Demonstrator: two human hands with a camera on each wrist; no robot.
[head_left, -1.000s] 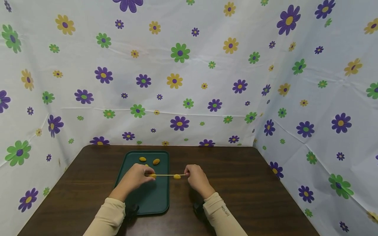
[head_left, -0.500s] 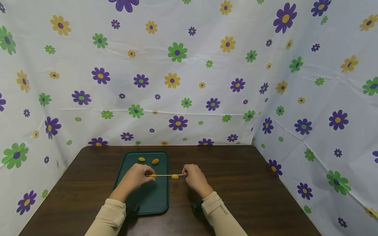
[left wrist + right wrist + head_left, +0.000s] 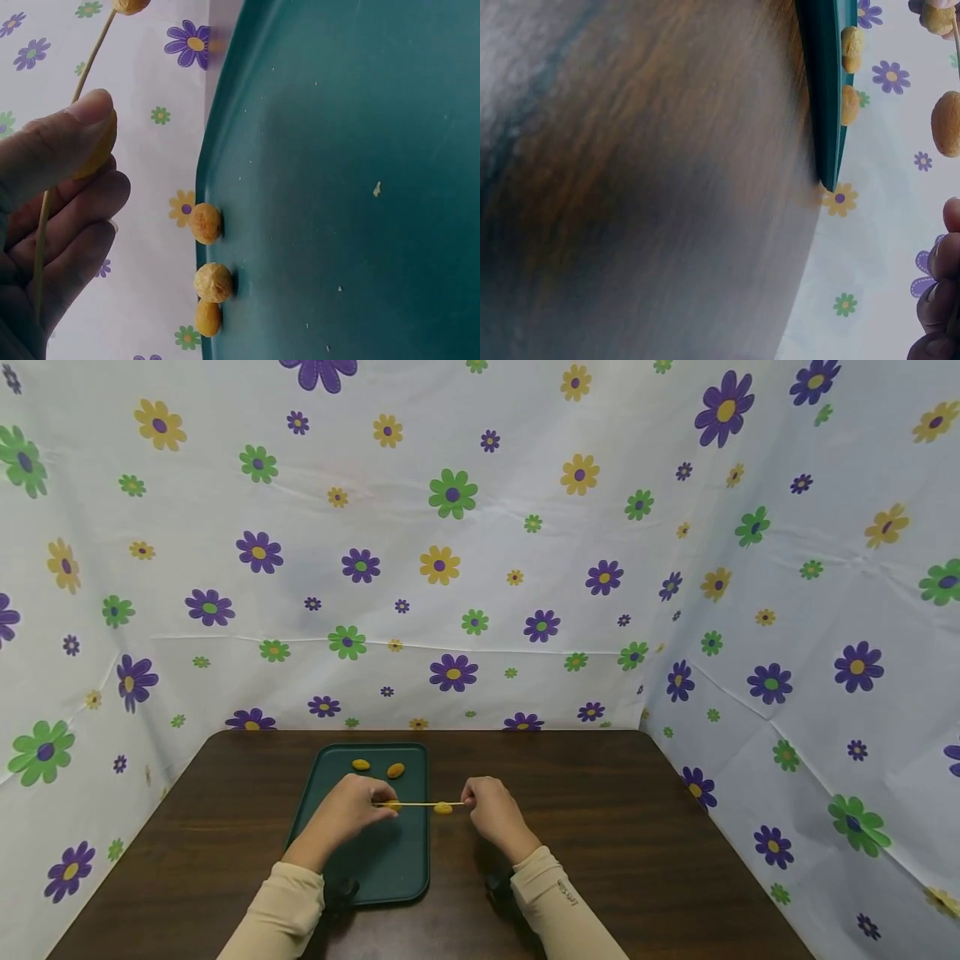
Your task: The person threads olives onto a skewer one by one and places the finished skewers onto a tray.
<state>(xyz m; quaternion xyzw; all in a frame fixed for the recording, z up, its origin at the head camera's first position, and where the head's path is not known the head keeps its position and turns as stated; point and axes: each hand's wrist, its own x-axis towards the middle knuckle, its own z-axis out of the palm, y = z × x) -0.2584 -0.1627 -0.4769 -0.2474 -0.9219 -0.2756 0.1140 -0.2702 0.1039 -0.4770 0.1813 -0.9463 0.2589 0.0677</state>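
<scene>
A thin wooden skewer [image 3: 420,804] stretches level between the two hands, above the right edge of a dark green tray [image 3: 382,872]. My left hand [image 3: 341,810] pinches a golden oval food ball [image 3: 104,148] between thumb and fingers, and the skewer runs along the palm. Whether that ball is pierced cannot be told. Further along the skewer sits a second golden ball [image 3: 443,808], close to the right hand. At the skewer's other end, my right hand [image 3: 495,814] grips the stick with curled fingers; its wrist view shows only the fingertips [image 3: 946,255].
Toward the tray's far end lie loose golden balls [image 3: 213,282], one of them [image 3: 395,771] near the right rim. Small crumbs [image 3: 377,189] dot the tray. The tray stands on a dark wooden table [image 3: 600,852], with a flower-print cloth [image 3: 480,527] behind and at both sides.
The hands have come slightly closer together, so the pinched ball is a little nearer the second ball. Both keep hold, and the view has shifted slightly.
</scene>
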